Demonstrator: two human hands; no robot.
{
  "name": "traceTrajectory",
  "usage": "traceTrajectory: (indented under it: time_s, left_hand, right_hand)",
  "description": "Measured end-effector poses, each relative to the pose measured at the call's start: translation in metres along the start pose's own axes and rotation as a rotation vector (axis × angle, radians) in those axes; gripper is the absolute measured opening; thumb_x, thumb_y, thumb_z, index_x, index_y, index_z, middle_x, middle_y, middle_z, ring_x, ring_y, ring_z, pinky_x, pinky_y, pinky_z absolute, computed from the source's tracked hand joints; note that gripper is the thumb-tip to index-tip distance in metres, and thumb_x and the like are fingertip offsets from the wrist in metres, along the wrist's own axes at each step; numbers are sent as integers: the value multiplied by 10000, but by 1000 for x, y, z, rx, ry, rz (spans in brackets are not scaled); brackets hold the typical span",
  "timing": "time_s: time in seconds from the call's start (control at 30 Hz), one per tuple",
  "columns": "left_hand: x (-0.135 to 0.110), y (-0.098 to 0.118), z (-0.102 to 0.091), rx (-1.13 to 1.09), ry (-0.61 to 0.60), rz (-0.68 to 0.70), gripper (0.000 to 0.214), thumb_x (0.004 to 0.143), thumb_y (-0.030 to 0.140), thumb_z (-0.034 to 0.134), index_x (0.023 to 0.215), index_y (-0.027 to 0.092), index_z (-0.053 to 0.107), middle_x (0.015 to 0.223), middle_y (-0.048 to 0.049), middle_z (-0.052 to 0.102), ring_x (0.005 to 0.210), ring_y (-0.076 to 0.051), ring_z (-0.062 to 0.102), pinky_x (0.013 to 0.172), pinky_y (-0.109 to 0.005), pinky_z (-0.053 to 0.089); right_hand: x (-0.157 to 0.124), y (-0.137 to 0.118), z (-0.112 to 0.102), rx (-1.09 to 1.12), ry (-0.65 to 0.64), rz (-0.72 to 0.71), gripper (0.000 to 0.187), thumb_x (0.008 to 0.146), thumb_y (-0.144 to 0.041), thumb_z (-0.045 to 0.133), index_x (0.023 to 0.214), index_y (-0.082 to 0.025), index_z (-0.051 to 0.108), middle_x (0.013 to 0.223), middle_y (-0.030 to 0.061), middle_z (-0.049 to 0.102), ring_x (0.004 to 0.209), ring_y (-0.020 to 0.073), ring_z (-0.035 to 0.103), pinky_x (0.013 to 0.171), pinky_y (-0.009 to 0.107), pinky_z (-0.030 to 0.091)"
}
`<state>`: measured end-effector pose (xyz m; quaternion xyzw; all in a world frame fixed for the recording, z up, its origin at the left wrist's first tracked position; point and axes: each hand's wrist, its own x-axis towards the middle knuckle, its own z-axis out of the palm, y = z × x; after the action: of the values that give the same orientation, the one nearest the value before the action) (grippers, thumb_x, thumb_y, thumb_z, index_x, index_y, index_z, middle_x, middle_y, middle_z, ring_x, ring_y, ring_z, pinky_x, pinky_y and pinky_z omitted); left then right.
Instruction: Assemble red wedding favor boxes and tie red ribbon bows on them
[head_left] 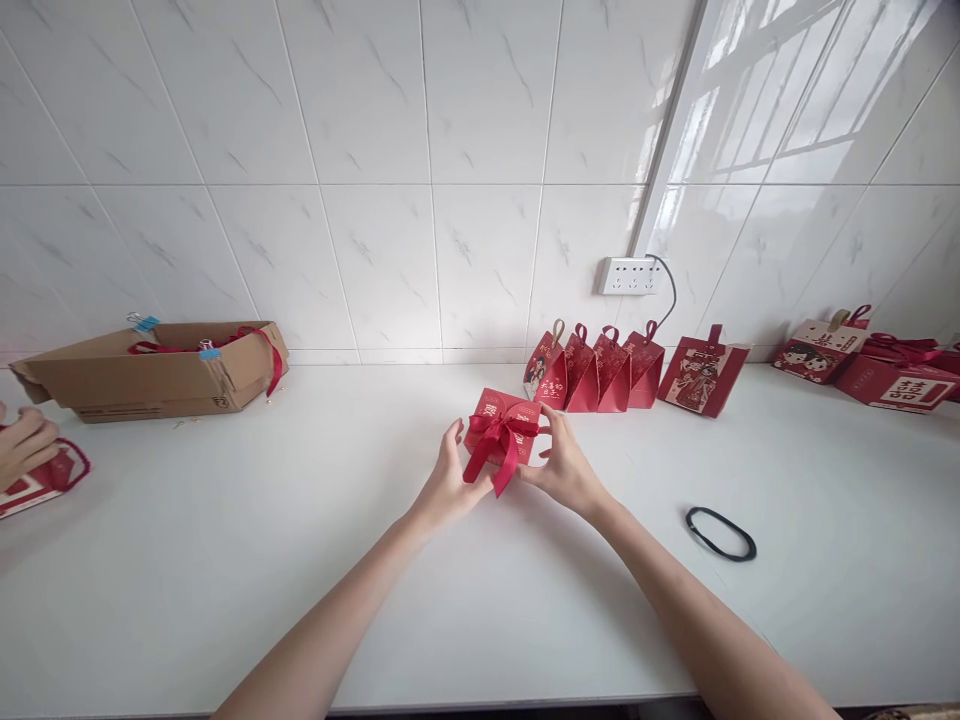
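Note:
A small red gift box (491, 404) with pale printing is between my two hands over the middle of the table. A dark red ribbon bow (501, 430) is tied on it, its two tails hanging down the near side. My left hand (451, 474) grips the box at its left edge, with the thumb low in front. On the opposite side my right hand (561, 462) holds it, the fingers at the upper right edge and the thumb near the lower right corner. Parts of the fingertips are hidden behind the box.
A cardboard box (165, 375) with red ribbons stands at the left. Several red triangular boxes (611, 380), a flat red box (703, 378) and hexagonal boxes (892, 380) line the wall. A black loop (721, 535) lies right. Another person's hand (22, 445) is far left.

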<state>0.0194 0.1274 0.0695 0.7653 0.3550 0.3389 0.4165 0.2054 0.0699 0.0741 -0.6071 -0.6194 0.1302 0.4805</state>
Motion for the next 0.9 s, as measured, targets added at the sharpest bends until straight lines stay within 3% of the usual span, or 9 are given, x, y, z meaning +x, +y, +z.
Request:
traceTrajectory:
  time_s: [0.17,0.27,0.53,0.9]
  left_hand:
    - [-2,3,-4,369,65,355,694,826,350,550,1432,253,224,1529,-127,203,1427,-320,143,1131,-511,203]
    - [-3,5,-5,499,70,470,597,865,352,490,1422,274,290,1532,-93,219,1438,-319,79,1128,-498,193]
    - [-5,9,-3,711,-30,488,532,868,366,473,1390,310,385,1510,-69,308,1421,-354,125,1077,-577,147]
    - [-7,12,-2,707,-21,521,460,861,320,468,1318,269,487,1439,-94,430,1390,-334,255,1081,-581,126]
  right_hand:
    - [1,1,1,-30,63,7,920,632,-426,711,1376,-192,221,1315,185,381,1145,321,480,803,465,518]
    - [1,2,3,-34,58,-11,893,641,-383,702,1376,-205,226,1319,175,376,1148,315,478,810,474,517]
    - [0,4,5,-32,43,-37,869,657,-364,692,1380,-230,228,1328,165,365,1135,308,489,802,475,522]
    - [0,1,4,-45,28,-36,845,661,-316,655,1386,-226,230,1296,158,407,1140,309,488,818,475,520]
